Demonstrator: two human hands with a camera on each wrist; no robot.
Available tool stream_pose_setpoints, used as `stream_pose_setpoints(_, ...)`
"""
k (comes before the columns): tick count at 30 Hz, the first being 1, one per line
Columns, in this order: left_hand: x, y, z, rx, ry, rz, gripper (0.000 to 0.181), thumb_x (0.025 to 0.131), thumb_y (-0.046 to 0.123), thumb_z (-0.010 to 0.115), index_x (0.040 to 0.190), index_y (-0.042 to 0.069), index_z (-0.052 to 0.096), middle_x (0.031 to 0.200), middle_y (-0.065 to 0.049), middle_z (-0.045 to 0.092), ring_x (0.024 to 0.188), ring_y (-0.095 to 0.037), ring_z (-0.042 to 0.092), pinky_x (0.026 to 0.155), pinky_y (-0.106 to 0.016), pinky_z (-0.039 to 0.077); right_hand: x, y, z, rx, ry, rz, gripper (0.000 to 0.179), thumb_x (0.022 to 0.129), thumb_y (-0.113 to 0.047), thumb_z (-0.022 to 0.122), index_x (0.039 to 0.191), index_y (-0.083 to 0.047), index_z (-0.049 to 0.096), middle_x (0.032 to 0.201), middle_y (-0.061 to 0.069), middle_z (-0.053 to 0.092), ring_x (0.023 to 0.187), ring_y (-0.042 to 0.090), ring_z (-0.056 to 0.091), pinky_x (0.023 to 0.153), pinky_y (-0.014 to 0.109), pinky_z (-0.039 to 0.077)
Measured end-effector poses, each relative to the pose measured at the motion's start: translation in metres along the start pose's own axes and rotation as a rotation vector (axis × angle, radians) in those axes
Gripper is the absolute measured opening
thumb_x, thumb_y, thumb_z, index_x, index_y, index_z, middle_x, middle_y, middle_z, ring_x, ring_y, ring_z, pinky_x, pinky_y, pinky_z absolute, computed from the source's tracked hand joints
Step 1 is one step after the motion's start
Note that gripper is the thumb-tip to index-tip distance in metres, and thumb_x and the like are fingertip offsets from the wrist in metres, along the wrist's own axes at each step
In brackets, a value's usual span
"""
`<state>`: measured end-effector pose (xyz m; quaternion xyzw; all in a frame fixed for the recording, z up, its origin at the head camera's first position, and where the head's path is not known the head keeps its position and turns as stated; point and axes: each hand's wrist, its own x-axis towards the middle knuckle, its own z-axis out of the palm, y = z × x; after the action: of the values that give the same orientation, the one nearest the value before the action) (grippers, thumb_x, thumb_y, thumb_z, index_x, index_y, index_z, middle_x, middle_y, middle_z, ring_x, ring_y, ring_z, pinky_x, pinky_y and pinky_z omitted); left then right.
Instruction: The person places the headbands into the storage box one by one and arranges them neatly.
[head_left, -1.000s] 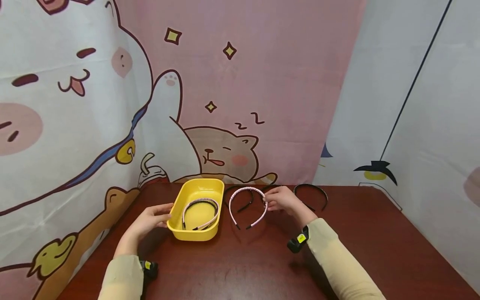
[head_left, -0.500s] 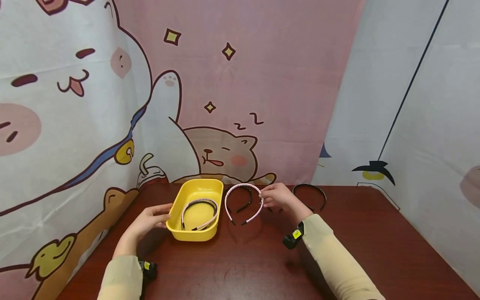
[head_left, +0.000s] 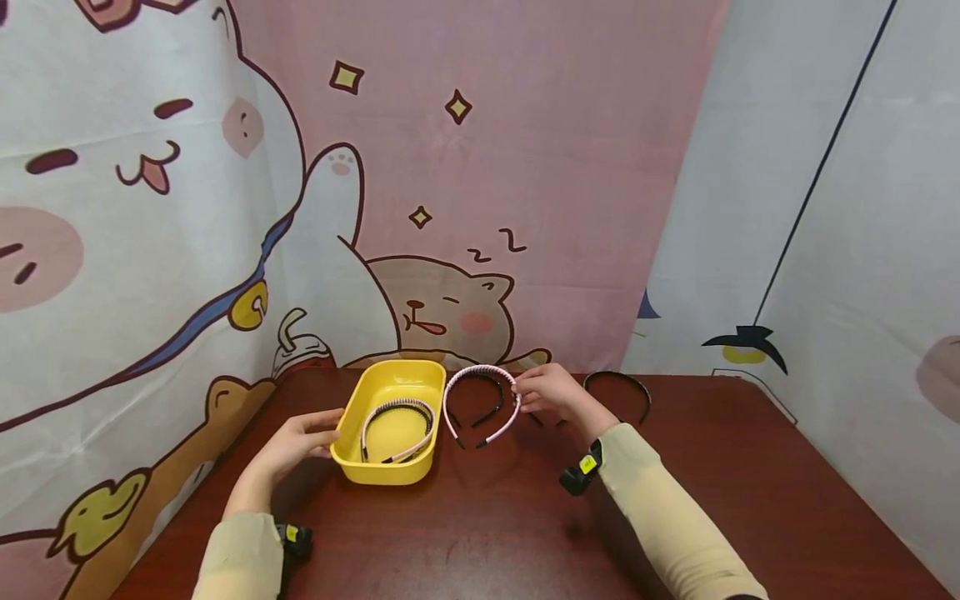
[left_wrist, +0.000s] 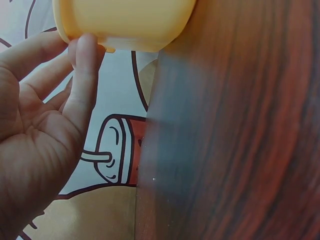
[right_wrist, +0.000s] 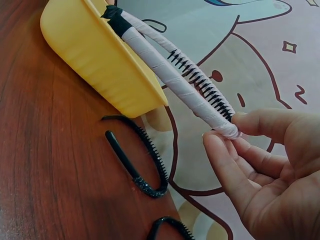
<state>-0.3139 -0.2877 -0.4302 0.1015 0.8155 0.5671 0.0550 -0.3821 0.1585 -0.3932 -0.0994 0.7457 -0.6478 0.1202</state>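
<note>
My right hand (head_left: 551, 392) pinches a pale pink wrapped headband (head_left: 480, 368) between thumb and fingers. The band hangs above the table, just right of a yellow plastic bin (head_left: 386, 473); its dark tips point toward the bin in the right wrist view, where small black teeth line its inner side. At the bin's left side, my left hand (head_left: 296, 446) grips the rim, thumb on the near face of the wall (left_wrist: 125, 30) in the left wrist view. Inside the bin lie a pink headband (head_left: 363, 429) and a black one, overlapping.
A black headband (right_wrist: 160, 165) with teeth lies on the table right of the bin, behind the held one. Another black headband (head_left: 647, 396) lies farther right, and one is partly hidden behind my right hand. A cartoon-printed cloth (head_left: 585, 208) hangs behind the brown table (head_left: 480, 533).
My right hand has moved left and slightly up with the pink headband, bringing it closer to the bin. My left hand keeps its place on the rim.
</note>
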Motion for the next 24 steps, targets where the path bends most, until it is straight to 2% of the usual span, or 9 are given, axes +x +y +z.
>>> stream_pose_setpoints(8,0.0,-0.001,0.0,0.0,0.006,0.009,0.052,0.094,0.011,0.062,0.14,-0.008,0.045,0.133,-0.029,0.052,0.092,-0.028,0.066,0.079,-0.035,0.056,0.004,-0.009,0.008,0.023,-0.01,0.012,0.041,0.089,-0.001,0.06,0.121,0.022,0.05,0.083,0.012,0.065,0.065,0.015,0.064,0.067,0.033,0.058)
stream_pose_setpoints(13,0.001,-0.002,0.001,-0.001,-0.005,0.02,0.052,0.094,0.012,0.063,0.14,-0.008,0.045,0.132,-0.029,0.053,0.092,-0.028,0.066,0.078,-0.034,0.056,0.007,-0.008,0.013,0.049,-0.018,0.017,0.034,0.089,0.0,0.059,0.116,0.02,0.054,0.083,0.009,0.063,0.065,0.015,0.063,0.065,0.031,0.058)
stream_pose_setpoints(24,0.001,-0.004,-0.001,-0.007,-0.004,0.028,0.052,0.094,0.011,0.062,0.139,-0.008,0.045,0.133,-0.029,0.052,0.092,-0.029,0.066,0.077,-0.033,0.056,0.014,-0.016,0.03,0.06,-0.028,0.019,0.034,0.09,0.0,0.057,0.118,0.02,0.054,0.083,0.011,0.064,0.065,0.013,0.063,0.064,0.029,0.057)
